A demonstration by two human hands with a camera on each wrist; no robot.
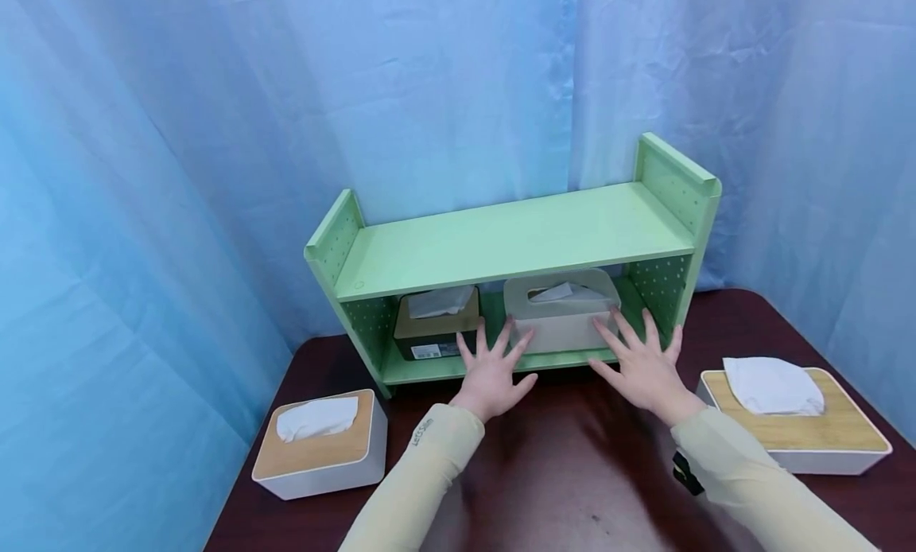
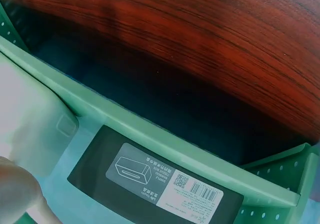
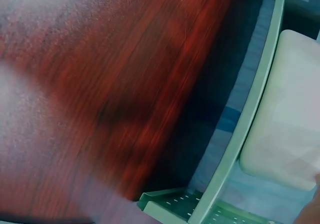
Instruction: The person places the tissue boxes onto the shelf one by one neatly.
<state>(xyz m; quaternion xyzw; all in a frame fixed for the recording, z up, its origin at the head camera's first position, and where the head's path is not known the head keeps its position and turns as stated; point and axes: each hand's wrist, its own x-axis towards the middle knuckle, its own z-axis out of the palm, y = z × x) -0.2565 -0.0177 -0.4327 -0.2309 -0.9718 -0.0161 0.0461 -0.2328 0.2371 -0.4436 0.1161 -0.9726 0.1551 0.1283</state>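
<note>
On the lower level of a green two-level shelf (image 1: pixel 515 238) stands an off-white tissue box (image 1: pixel 561 333) with a tissue in its oval slot. My left hand (image 1: pixel 490 381) is in front of its left end, fingers spread and straight. Fingers also spread, my right hand (image 1: pixel 647 373) is at the box's right end. Whether either hand touches the box cannot be told. Left of it, on the same level, sits a black tissue box (image 1: pixel 429 327) with a wood-coloured top; its labelled side (image 2: pixel 145 179) shows in the left wrist view. Fingertips (image 3: pixel 305 216) barely enter the right wrist view.
Two white tissue boxes with wooden tops stand on the dark red-brown table (image 1: pixel 558 472): one at the left (image 1: pixel 322 448), one at the right (image 1: pixel 844 433) beside my right forearm. The shelf's upper board overhangs the lower level. Blue curtains (image 1: pixel 458 91) hang behind and at the sides.
</note>
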